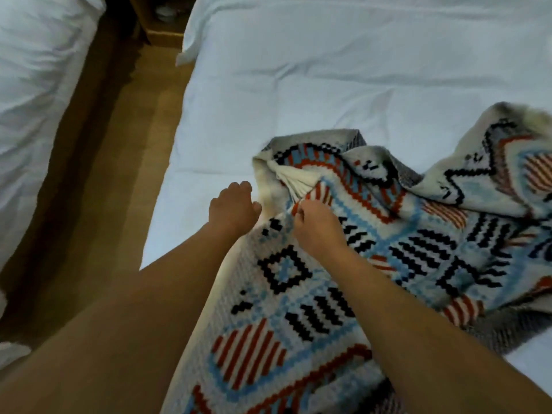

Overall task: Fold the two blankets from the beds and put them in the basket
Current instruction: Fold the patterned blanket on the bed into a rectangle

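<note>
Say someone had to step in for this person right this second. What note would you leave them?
Right hand: pinches the patterned blanket near its white tassel.
Left hand: fingers curled at the blanket's edge; grip unclear.
Blanket: rumpled on the bed, not yet folded.
Second blanket and basket: not in view.
Left to do: fold this one, fold the other, put both in the basket.
</note>
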`<state>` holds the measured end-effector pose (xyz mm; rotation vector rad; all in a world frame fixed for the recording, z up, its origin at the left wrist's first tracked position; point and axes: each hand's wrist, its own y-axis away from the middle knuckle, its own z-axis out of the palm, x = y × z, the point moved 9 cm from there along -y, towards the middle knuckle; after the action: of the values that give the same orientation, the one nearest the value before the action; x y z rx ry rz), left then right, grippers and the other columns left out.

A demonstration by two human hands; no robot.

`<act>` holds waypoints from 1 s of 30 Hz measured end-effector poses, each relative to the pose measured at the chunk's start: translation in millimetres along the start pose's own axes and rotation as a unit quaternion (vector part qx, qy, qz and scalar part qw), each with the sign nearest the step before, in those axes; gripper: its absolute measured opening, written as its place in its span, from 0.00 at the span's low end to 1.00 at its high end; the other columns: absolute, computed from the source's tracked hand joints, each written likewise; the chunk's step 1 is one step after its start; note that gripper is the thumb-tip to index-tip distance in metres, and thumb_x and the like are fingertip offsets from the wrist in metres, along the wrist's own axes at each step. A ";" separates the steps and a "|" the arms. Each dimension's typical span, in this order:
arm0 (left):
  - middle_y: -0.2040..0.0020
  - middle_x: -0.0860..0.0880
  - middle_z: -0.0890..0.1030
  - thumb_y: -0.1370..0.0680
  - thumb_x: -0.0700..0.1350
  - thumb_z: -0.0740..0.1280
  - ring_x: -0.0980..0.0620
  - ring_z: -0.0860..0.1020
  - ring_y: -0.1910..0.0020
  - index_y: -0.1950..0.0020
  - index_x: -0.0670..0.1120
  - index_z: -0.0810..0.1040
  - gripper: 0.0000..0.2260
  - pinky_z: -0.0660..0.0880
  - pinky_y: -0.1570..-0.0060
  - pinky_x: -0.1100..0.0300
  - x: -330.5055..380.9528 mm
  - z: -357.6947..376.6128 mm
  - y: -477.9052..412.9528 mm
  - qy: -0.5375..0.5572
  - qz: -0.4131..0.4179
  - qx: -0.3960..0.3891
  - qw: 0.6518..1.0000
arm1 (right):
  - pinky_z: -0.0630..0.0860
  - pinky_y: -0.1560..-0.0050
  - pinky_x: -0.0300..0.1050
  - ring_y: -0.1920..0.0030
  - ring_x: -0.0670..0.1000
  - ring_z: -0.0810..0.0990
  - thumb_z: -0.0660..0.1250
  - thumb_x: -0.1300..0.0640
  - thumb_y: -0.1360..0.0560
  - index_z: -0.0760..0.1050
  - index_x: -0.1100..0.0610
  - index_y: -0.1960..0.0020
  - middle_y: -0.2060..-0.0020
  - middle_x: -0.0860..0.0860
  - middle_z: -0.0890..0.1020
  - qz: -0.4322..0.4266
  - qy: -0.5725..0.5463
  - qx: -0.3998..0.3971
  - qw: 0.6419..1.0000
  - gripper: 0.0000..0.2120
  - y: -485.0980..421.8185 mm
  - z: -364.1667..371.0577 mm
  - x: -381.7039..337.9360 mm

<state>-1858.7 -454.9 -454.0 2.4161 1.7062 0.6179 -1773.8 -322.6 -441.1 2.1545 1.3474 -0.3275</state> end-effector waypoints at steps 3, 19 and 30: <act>0.38 0.40 0.71 0.23 0.50 0.60 0.41 0.72 0.40 0.35 0.41 0.66 0.20 0.70 0.44 0.49 5.6 6.0 -56.0 0.039 -0.065 -0.012 0.997 | 0.65 0.61 0.46 0.60 0.55 0.71 0.55 0.59 0.22 0.69 0.61 0.58 0.56 0.56 0.74 -0.011 0.020 0.003 1.000 0.09 -49.6 -21.8 17.5; 0.65 0.53 0.68 0.22 0.39 0.54 0.58 0.67 0.67 0.52 0.45 0.63 0.02 0.61 0.72 0.62 -17.4 -19.7 -181.2 0.301 -0.089 0.090 0.945 | 0.72 0.56 0.47 0.46 0.61 0.76 0.61 0.60 0.24 0.45 0.51 0.24 0.26 0.57 0.54 -0.069 0.056 -0.042 0.995 0.35 -198.5 0.9 -31.5; 0.59 0.42 0.72 0.21 0.42 0.54 0.44 0.70 0.62 0.45 0.40 0.68 0.08 0.63 0.65 0.55 -74.7 -120.1 -303.9 0.072 -0.004 0.163 0.984 | 0.61 0.61 0.47 0.57 0.57 0.70 0.56 0.60 0.22 0.70 0.63 0.46 0.46 0.60 0.72 -0.110 -0.040 0.116 0.986 0.09 -329.1 -7.3 -137.1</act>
<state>-2192.9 -431.4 -463.1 2.6322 2.0154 0.5626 -2128.2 -311.9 -479.6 2.1508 1.5698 -0.6814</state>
